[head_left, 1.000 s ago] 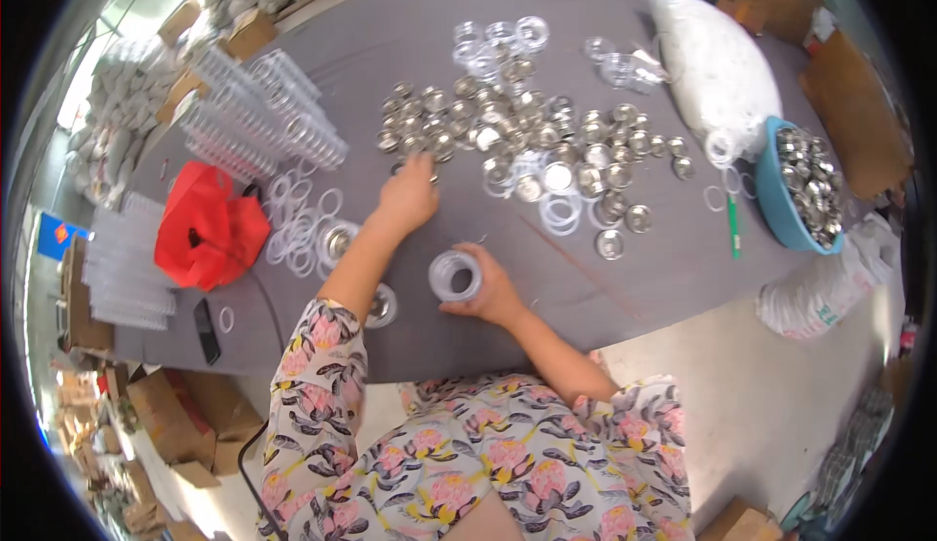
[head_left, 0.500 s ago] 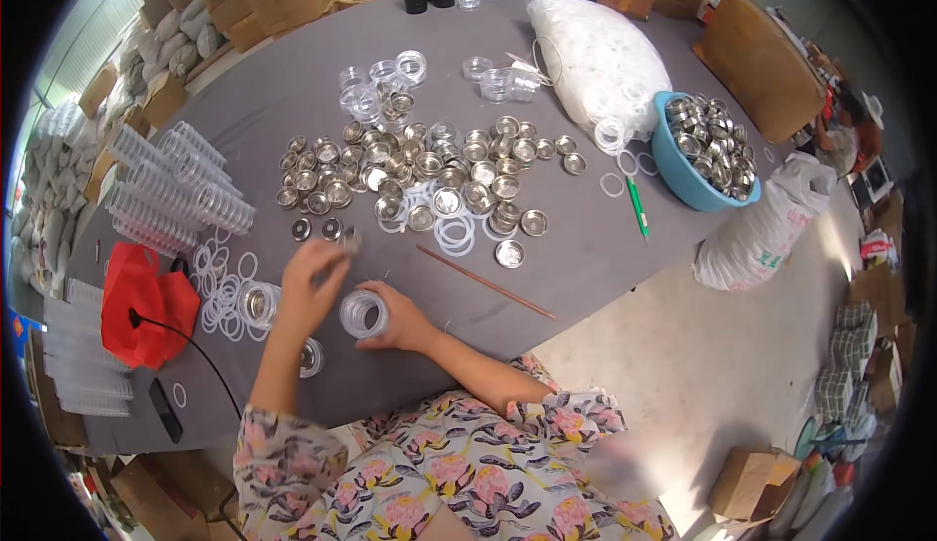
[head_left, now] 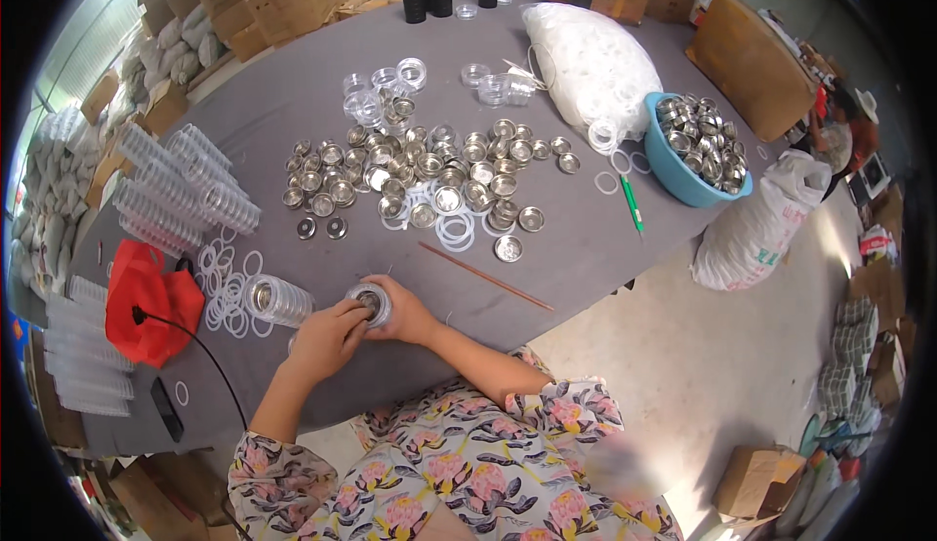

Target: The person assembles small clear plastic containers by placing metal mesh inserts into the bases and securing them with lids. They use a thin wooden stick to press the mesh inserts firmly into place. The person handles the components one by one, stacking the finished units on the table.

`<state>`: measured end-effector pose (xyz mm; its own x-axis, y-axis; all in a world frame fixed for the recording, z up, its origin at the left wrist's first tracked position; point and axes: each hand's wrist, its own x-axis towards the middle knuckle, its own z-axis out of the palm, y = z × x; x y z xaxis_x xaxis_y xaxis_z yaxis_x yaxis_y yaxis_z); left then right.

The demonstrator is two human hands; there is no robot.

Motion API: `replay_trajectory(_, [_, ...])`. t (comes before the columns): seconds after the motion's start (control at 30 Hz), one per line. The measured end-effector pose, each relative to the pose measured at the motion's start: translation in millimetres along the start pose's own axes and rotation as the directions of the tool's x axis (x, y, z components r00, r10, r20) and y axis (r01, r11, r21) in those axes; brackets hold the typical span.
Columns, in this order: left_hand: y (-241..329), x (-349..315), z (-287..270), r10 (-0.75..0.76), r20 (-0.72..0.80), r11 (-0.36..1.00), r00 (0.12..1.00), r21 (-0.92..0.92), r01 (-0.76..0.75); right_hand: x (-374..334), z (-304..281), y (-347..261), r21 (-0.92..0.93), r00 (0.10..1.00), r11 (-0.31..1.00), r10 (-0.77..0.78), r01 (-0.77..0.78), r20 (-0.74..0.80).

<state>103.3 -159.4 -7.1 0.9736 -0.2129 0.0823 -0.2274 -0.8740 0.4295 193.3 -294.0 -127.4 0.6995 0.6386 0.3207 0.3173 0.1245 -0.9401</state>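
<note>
My right hand (head_left: 408, 314) is wrapped round a clear round plastic container (head_left: 384, 296) just above the table's near edge. With its fingers bent into the container's opening, my left hand (head_left: 327, 344) presses on a small silver metal cup (head_left: 369, 299), which the fingertips partly hide. Close to the left hand lies a row of clear round containers (head_left: 285, 303) on its side, a metal cup showing at its left end. Flat translucent rings (head_left: 224, 292) are heaped left of that row. Beyond both hands spreads a loose pile of silver metal cups (head_left: 420, 165).
A blue basin (head_left: 673, 165) full of metal cups stands at the right, beside a large white bag (head_left: 595, 63) of rings. A brown stick (head_left: 483, 276) and a green pen-like tool (head_left: 632, 204) lie on the table. Stacked clear containers (head_left: 185, 185) and a red bag (head_left: 151, 307) sit left.
My left hand has come down and right from above the table, bringing a metal cup to the container's opening. My right hand keeps its hold, the container tilted slightly differently.
</note>
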Motion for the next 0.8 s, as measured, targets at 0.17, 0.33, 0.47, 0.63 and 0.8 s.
replay_trajectory(0.17, [1, 3, -1, 0.081, 0.019, 0.994, 0.997, 0.076, -0.083, -1, -1, 1, -0.018, 1.0, 1.0, 0.021, -0.021, 0.012])
replay_trajectory(0.33, [13, 6, 1, -0.021, 0.108, 0.989, 0.994, 0.146, 0.005, -2, -1, 5, -0.044, 1.0, 0.999, -0.001, 0.002, 0.023])
replay_trajectory(0.47, [14, 7, 6, -0.087, 0.13, 0.99, 0.988, 0.119, 0.071, 0, -2, 4, -0.022, 0.999, 1.0, -0.002, 0.003, 0.046])
replay_trajectory(0.63, [0, -6, 19, -0.014, -0.057, 0.998, 0.998, 0.054, 0.017, -1, -3, 3, -0.025, 0.998, 1.0, -0.001, 0.002, 0.056])
replay_trajectory(0.8, [-8, -7, 31, -0.104, -0.22, 0.979, 0.97, -0.194, 0.061, -1, -7, -3, 0.034, 0.998, 0.999, -0.007, 0.005, 0.062])
